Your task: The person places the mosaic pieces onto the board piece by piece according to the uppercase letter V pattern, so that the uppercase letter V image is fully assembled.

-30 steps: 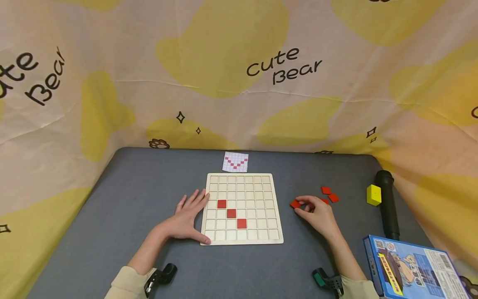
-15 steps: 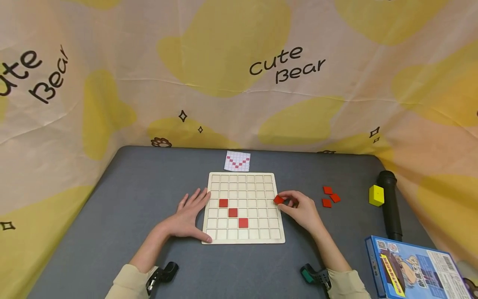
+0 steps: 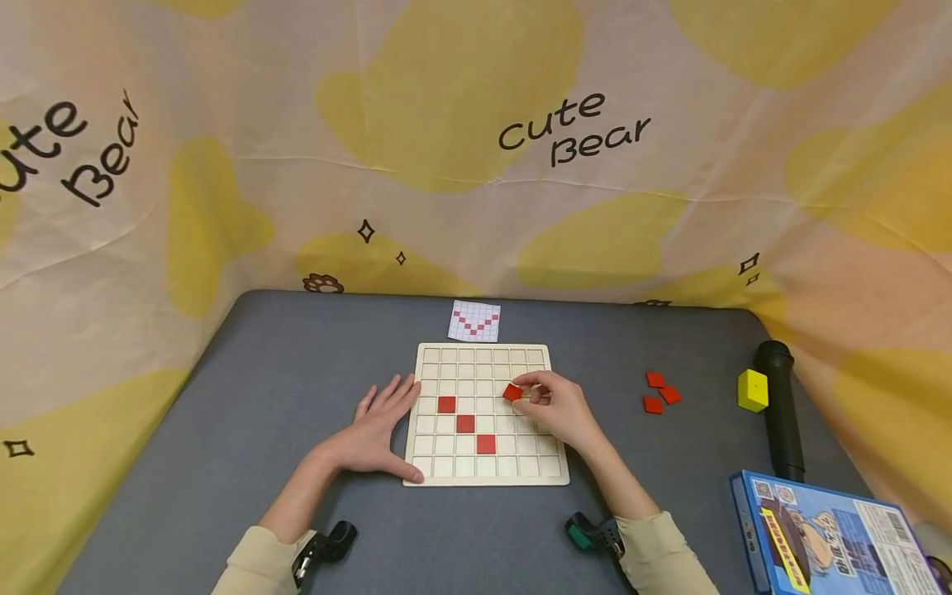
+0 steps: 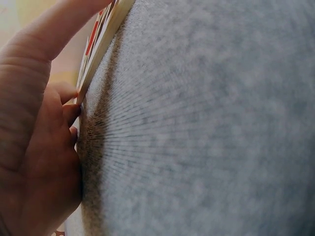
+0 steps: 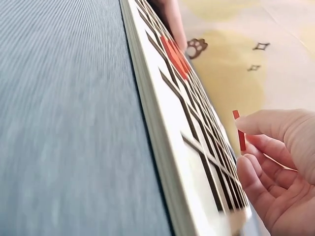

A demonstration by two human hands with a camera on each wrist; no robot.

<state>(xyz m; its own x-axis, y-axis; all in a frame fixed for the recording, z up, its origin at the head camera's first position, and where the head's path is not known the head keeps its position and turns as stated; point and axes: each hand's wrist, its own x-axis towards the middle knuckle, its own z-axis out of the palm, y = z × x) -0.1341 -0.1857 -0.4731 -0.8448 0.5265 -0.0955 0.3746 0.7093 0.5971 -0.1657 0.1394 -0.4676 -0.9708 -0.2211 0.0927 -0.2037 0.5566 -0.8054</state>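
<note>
A pale square grid board (image 3: 513,475) lies on the table, with three red tiles (image 3: 465,424) set in its cells on a diagonal. My left hand (image 3: 372,434) rests at the board's left edge, fingers spread and straight, thumb on the lower left corner. Between thumb and fingers my right hand (image 3: 558,406) pinches a red square tile (image 3: 512,392) above the board's right half. In the right wrist view this held tile (image 5: 239,130) appears edge-on, apart from the board. Behind the board lies a small pattern card (image 3: 474,321) with red squares in a V.
Three loose red tiles (image 3: 653,405) lie on the table right of the board. Farther right are a yellow block (image 3: 753,390), a black microphone (image 3: 781,413) and a blue box (image 3: 825,529). A patterned cloth (image 3: 446,165) hangs behind the table.
My right hand has carried a red tile left from the loose tiles to above the board. My left hand has stayed at the board's left edge.
</note>
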